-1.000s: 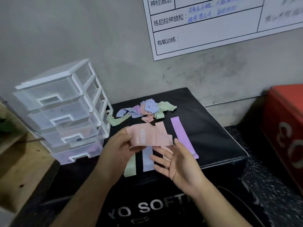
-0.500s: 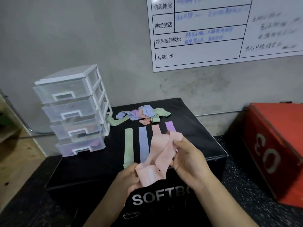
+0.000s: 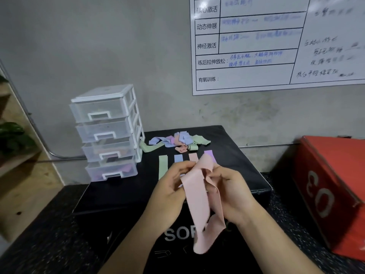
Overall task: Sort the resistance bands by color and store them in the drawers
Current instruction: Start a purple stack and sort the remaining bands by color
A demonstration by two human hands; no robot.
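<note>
both hands grasp one pink band (image 3: 199, 202) in the head view. left hand (image 3: 169, 186) pinches its upper edge with curled fingers, and right hand (image 3: 231, 192) curls round the folded part just beside it. the band's long loop hangs down toward 6 o'clock, in front of the black box (image 3: 237, 161), over the white lettering on the box's front face.

on the box top, at 12 o'clock from the hands, four flat strips lie side by side and apart: a green strip (image 3: 163, 165), a blue strip (image 3: 178, 158), a pink strip (image 3: 193, 156) and a purple strip (image 3: 209, 154). their near ends are hidden behind the hands. farther back, also toward 12 o'clock, sits a tangled pile of bands (image 3: 177, 141) in green, blue, pink and purple.

at 10 o'clock from the hands a clear drawer unit (image 3: 106, 133) with a white frame stands on the box's left rear corner, its four drawers pushed in. something purple shows through the bottom drawer; the other contents are too blurred to tell.

a red box (image 3: 325, 184) stands at 3 o'clock, well apart from the black one. a whiteboard (image 3: 276, 42) with a ruled chart hangs on the grey wall at 1 o'clock.
</note>
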